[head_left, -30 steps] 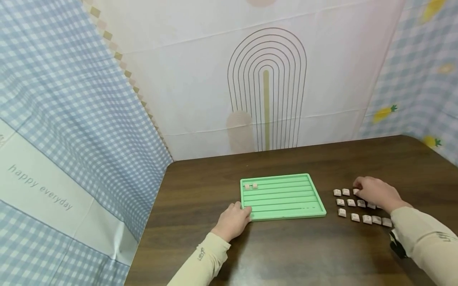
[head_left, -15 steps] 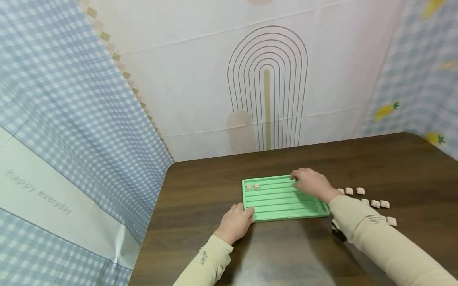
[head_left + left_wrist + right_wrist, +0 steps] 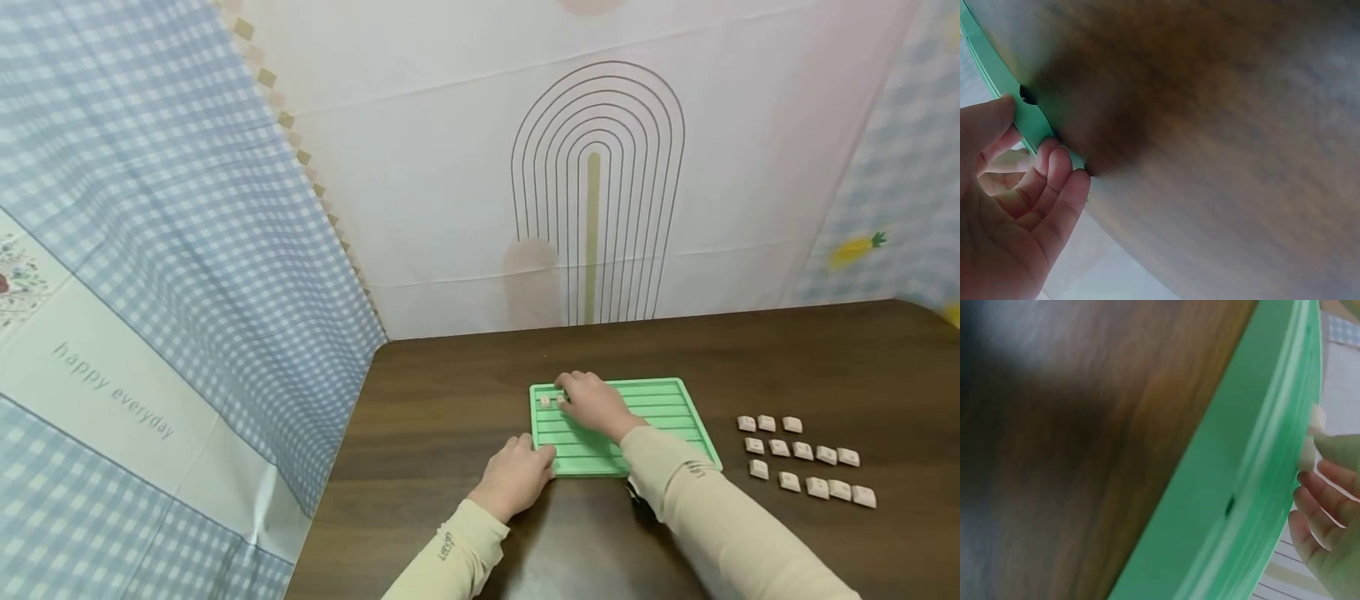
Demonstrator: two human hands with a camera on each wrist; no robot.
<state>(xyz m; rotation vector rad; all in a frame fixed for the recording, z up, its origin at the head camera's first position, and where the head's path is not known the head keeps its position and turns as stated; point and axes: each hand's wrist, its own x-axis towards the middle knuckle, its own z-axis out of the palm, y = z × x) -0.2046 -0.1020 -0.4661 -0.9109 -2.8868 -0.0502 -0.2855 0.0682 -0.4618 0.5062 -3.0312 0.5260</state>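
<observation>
A green ridged tray [image 3: 660,400] lies on the table. My left hand [image 3: 517,475] grips its near left corner, the thumb on the rim and the other fingers curled against the side, as the left wrist view shows. My right hand [image 3: 596,404] reaches over the tray to its far left slot. There, a white keycap [image 3: 545,402] sits at the slot's left end, with another right at my right fingertips. In the right wrist view, thumb and index finger close about a keycap [image 3: 1307,454] beside a second one; the hand partly hides them.
Several loose white keycaps [image 3: 802,451] lie in three rows on the brown table [image 3: 450,400], right of the tray. A white printed cloth [image 3: 450,208] hangs behind the table, and a blue checked cloth [image 3: 300,250] hangs on the left.
My right hand has left the loose keycaps and moved left across the tray to the keycaps in its far left slot. The left hand keeps its hold on the tray. The head view has shifted slightly.
</observation>
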